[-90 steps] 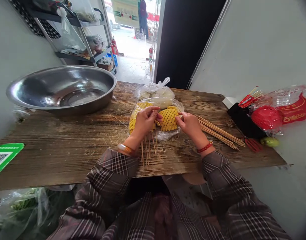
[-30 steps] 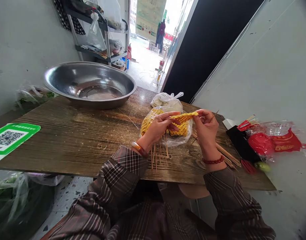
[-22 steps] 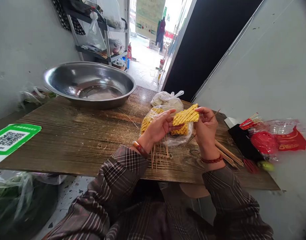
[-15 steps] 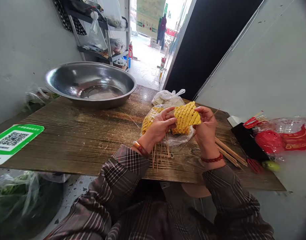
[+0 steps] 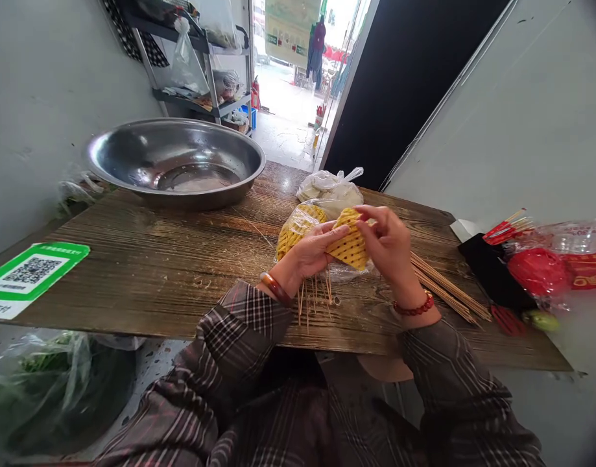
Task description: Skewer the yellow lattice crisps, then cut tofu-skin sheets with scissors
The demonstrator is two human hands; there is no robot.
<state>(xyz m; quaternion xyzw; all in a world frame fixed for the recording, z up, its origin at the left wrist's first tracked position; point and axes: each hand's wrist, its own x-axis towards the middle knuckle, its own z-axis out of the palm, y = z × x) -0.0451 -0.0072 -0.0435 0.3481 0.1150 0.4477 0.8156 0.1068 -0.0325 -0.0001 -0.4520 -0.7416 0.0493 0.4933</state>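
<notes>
L hand: grasping the yellow lattice piece. I had L hand (image 5: 303,255) w/ thumb on the face, fingers behind, prob. to back up the floppy sheet.
R hand: fingertips pinched at the top edge. I judged R hand (image 5: 391,245) was steadying that corner so the sheet wouldn't fold; couldn't tell if it had a stick too.
Lattice piece: yellow lattice piece (image 5: 351,251) was up off the table (image 5: 171,279), tilted b/w both hands, holes facing me, prob. for a clear view.
Open bag: clear plastic bag w/ more yellow pieces (image 5: 294,232), just beyond L hand, likely for short reach.
Loose sticks: thin wooden sticks (image 5: 315,299), near ends twd my edge; far ends hidden.
Stick bundle: bamboo skewers (image 5: 446,287), R side, fanned, approx. within R hand's reach.
Tied bag: bag of pale slices (image 5: 327,188), behind the open one.
Basin: steel basin (image 5: 205,201), far L, well apart, so elbow room was OK.
</notes>
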